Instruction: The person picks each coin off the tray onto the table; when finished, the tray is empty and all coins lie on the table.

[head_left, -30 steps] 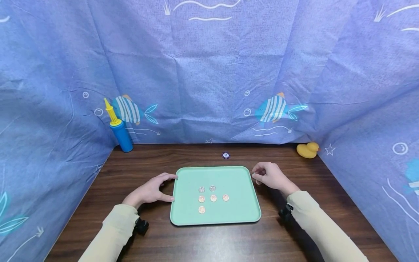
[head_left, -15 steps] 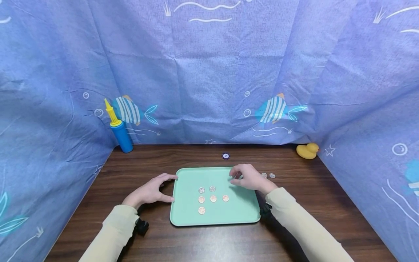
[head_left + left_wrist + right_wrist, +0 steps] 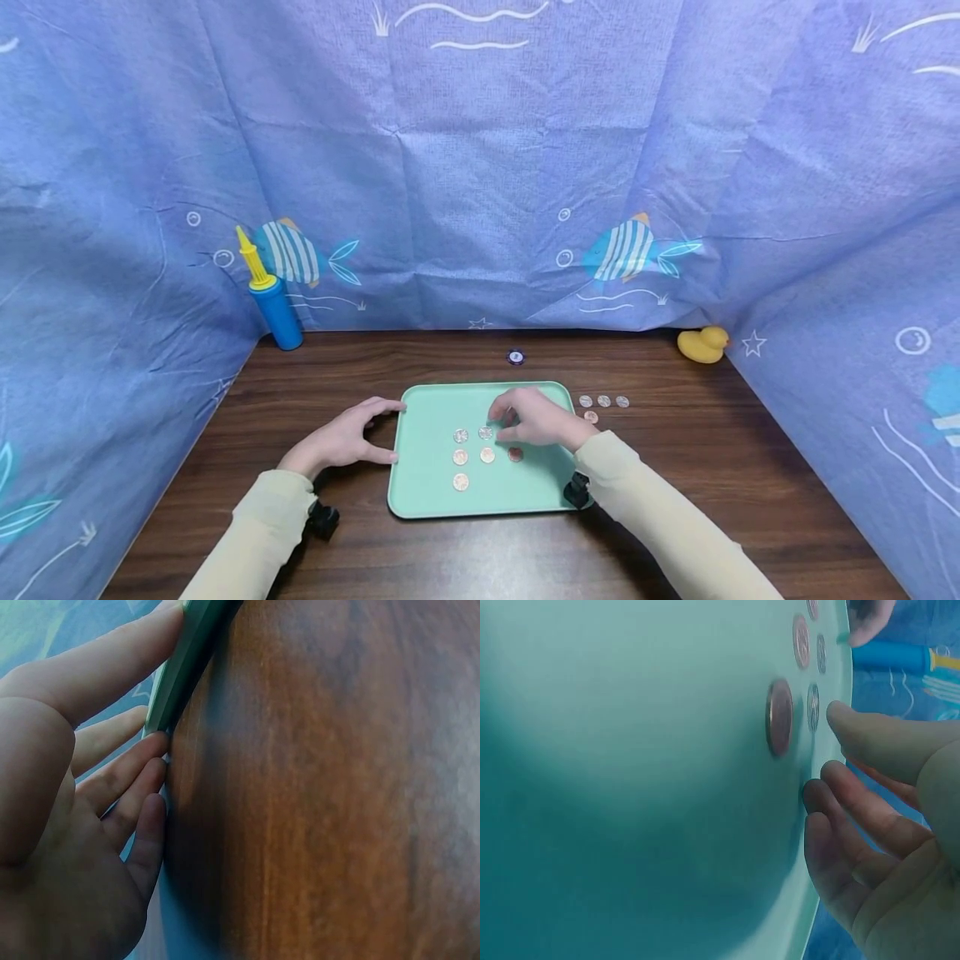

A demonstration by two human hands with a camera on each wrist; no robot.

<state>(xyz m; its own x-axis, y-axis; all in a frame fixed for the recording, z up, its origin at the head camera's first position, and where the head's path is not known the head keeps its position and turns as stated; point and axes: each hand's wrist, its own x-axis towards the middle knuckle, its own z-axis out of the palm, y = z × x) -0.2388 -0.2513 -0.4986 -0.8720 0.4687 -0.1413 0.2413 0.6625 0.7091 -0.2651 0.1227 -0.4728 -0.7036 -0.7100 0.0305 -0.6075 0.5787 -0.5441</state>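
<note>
My left hand (image 3: 341,435) rests thumb and fingertips against the left rim of a mint-green tray (image 3: 431,496), fingers spread. Over the tray's middle hovers my right hand (image 3: 534,418), thumb and forefinger apart beside a silver coin (image 3: 485,432). Nothing shows between those fingers in the right wrist view. Another silver coin (image 3: 461,436) lies left of it. Copper-coloured coins lie in a row and below: one copper coin (image 3: 515,454) under the right hand, a second copper coin (image 3: 487,455), a third copper coin (image 3: 460,457), and a lower copper coin (image 3: 461,482).
Right of the tray, on the dark wooden table (image 3: 480,558), lie three silver coins (image 3: 603,402) in a row with a copper coin (image 3: 591,417) below. A poker chip (image 3: 515,357) lies behind the tray. A blue-yellow pump (image 3: 276,312) and a rubber duck (image 3: 702,344) stand at the back corners.
My right hand has moved left from the coins beside the tray to above the tray's middle, uncovering those coins. The left hand has stayed at the rim.
</note>
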